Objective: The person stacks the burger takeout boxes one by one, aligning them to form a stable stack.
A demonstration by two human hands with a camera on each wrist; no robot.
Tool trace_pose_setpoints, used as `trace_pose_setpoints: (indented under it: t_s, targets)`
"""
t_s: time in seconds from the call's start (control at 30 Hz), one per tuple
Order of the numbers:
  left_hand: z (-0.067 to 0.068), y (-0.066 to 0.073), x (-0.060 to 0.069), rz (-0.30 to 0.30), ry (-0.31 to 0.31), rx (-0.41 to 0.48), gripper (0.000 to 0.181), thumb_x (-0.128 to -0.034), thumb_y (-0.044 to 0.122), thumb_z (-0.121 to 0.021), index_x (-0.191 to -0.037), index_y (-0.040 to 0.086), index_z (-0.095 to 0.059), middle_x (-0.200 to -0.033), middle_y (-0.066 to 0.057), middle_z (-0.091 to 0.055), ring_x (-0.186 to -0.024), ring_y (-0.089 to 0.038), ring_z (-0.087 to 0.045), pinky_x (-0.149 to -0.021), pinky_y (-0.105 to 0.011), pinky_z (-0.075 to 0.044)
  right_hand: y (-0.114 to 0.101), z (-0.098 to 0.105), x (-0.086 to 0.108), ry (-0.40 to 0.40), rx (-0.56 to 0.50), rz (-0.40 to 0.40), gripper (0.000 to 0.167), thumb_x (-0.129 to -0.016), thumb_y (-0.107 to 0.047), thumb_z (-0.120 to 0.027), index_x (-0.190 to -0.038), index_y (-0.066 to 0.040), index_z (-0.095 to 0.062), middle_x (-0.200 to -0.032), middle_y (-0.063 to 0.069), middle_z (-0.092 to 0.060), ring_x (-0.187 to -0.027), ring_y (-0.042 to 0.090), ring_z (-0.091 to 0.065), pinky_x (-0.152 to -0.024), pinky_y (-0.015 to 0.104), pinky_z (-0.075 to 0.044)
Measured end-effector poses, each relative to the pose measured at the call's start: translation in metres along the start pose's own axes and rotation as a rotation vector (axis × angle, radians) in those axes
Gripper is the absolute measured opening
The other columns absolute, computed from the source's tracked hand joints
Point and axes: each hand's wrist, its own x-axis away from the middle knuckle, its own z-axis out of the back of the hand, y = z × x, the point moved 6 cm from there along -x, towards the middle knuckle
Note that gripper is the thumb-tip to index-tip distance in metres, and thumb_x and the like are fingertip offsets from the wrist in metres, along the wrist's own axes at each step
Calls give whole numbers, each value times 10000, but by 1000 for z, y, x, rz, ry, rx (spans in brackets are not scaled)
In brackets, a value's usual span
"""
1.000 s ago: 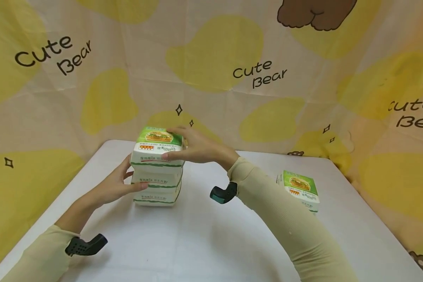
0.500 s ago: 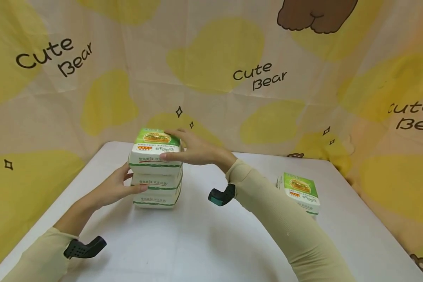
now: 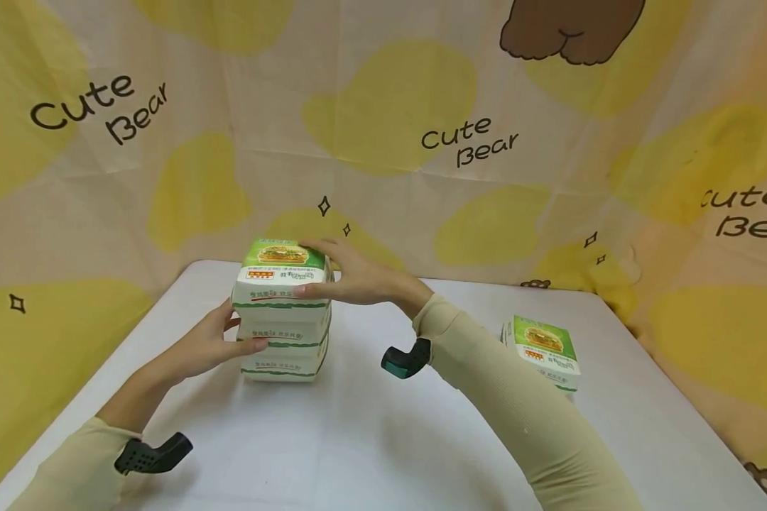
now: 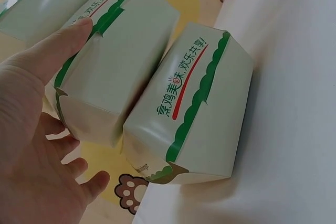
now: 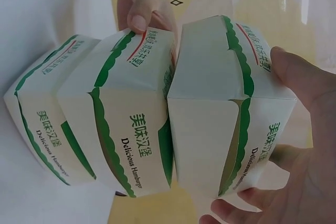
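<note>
White and green paper boxes stand in a stack of three on the white table [image 3: 358,426], left of centre in the head view: a top box [image 3: 275,284] with a burger picture on its lid, a middle box [image 3: 292,332] and a bottom box [image 3: 284,369]. The right hand [image 3: 361,277] grips the top box, thumb on its front and fingers behind; the left hand [image 3: 201,345] has its thumb on the front of the middle box and its fingers at the side. A fourth box [image 3: 543,348] sits well apart on the right, partly behind the right sleeve [image 3: 511,390], and a yellow-patterned cloth [image 3: 383,106] hangs behind. In the left wrist view, the left thumb presses the front of the middle box near its green edge; the other fingers curl loosely, somewhat apart, and how firmly they hold cannot be told. In the right wrist view, the right thumb lies against the top box's front, while the spread, bent fingers reach round the opposite side; their exact contact there is unclear. The left thumb shows again on the middle box.
</note>
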Motion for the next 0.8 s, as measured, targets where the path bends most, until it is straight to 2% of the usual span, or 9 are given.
trace_pose_setpoints:
  t_s: [0.1,0.17,0.43,0.53,0.7,0.8]
  targets:
    - [1,1,-1,-16,8,-1,736,-905,194,-758,-1513,134,-348,-1443,-134,-530,-1266,31,-439,-1125,-708,-297,0,0,0,-1,-13,3,860,-902,-439,-680,-1615,-224,-249,-1653,95,-250,-1484,282,-305,-1177,563,-364]
    - [1,2,-1,-22,8,0,729,-905,194,-758,-1510,145,-356,-1447,-127,-528,-1217,121,-409,-1125,-713,-290,0,1,0,-1,-15,6,866,-904,-436,-679,-1618,-223,-237,-1656,91,-243,-1486,281,-302,-1180,566,-359]
    - [5,4,2,-21,14,-2,720,-898,185,-765,-1497,149,-368,-1452,-114,-516,-1228,125,-386,-1127,-718,-286,-1,0,0,-5,-20,14,879,-903,-445,-673,-1623,-246,-210,-1668,68,-226,-1513,266,-272,-1201,572,-328]
    - [4,4,1,-25,8,2,739,-899,182,-764,-1513,155,-355,-1473,-112,-498,-1319,-6,-406,-1133,-728,-274,-1,0,1,0,-39,22,884,-900,-439,-677,-1623,-251,-204,-1669,62,-215,-1512,260,-263,-1201,573,-327]
    - [3,3,-1,-19,-17,11,817,-904,180,-757,-1569,154,-283,-1557,-146,-412,-1471,-388,-293,-1139,-760,-231,3,0,3,5,-66,21,865,-915,-437,-651,-1625,-255,-192,-1670,62,-194,-1501,259,-263,-1187,578,-342]
    - [3,2,-2,-11,-17,-7,883,-902,196,-756,-1605,169,-222,-1605,-150,-358,-1505,-443,-225,-1144,-752,-237,6,0,4,11,-67,22,844,-929,-440,-621,-1626,-249,-187,-1669,68,-196,-1505,254,-254,-1195,576,-330]
